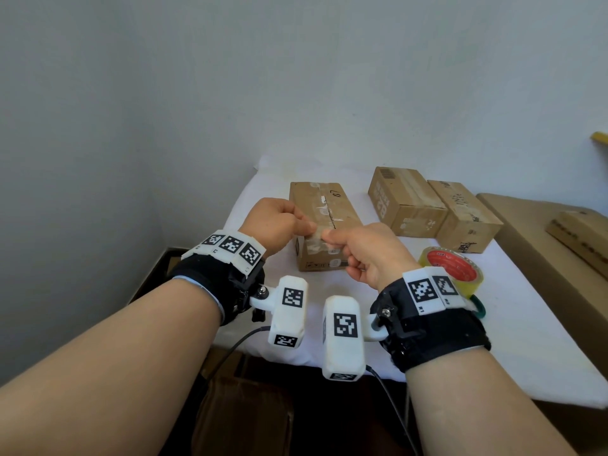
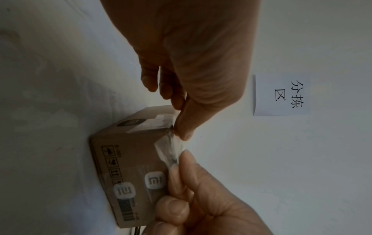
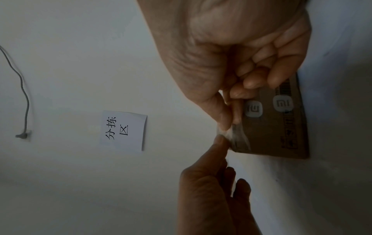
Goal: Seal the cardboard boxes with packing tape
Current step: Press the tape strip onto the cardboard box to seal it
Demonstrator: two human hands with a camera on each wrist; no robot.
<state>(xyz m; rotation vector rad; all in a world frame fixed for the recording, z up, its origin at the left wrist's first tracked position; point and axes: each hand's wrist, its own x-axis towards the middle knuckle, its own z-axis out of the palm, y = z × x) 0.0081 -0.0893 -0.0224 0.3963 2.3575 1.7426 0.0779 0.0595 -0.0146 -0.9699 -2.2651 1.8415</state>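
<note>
A short strip of clear tape (image 1: 316,232) is hanging over the near top edge of the cardboard box (image 1: 324,205) on the white table (image 1: 513,324), and the left hand (image 1: 274,222) and right hand (image 1: 371,250) are each pinching one end between thumb and fingertip. The tape roll (image 1: 452,269) is lying just right, two more boxes (image 1: 434,209) beyond.

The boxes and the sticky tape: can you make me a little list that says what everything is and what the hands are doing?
nearest box: on the white cloth, old tape along its top seam
tape piece: clear, crumpled, at the box's near top edge
left hand: pinches the tape piece
right hand: pinches the same piece
other boxes: two, side by side, farther right
tape roll: red core, lying on the cloth behind the right wrist
</note>
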